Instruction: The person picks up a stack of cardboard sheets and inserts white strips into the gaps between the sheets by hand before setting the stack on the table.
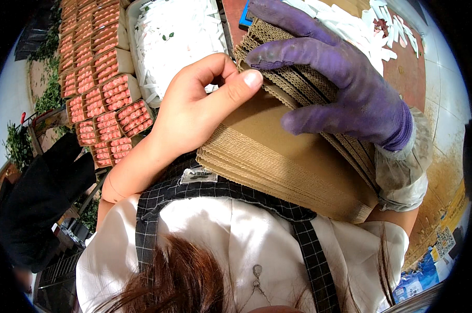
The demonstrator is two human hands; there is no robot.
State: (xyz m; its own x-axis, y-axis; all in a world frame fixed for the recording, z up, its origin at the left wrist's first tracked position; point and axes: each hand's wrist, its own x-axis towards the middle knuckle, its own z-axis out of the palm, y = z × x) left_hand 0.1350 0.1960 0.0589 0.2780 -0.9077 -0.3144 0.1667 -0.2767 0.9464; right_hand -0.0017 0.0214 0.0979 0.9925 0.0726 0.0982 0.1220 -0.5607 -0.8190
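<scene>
A thick stack of brown corrugated cardboard sheets [288, 169] leans against my front, its layered edges fanned apart. My left hand [204, 99] is bare. Its thumb and forefinger are closed at the upper left corner of the sheets, pinching an edge there; the other fingers are curled and partly hidden. A purple glove covers my right hand [335, 78], which grips the upper part of the stack from the right. The fingers of that hand reach across the sheet edges, with the thumb lower down on the cardboard. A pale, see-through sleeve cover [403, 167] wraps my right wrist.
Rows of small cardboard boxes [103, 83] with pink, rounded items stand at the far left. Beside them sits a white tub [134, 52] of white strips with a few leaves. More white strips [345, 23] lie on the reddish-brown table [410, 78]. Dark cloth [43, 193] hangs at left.
</scene>
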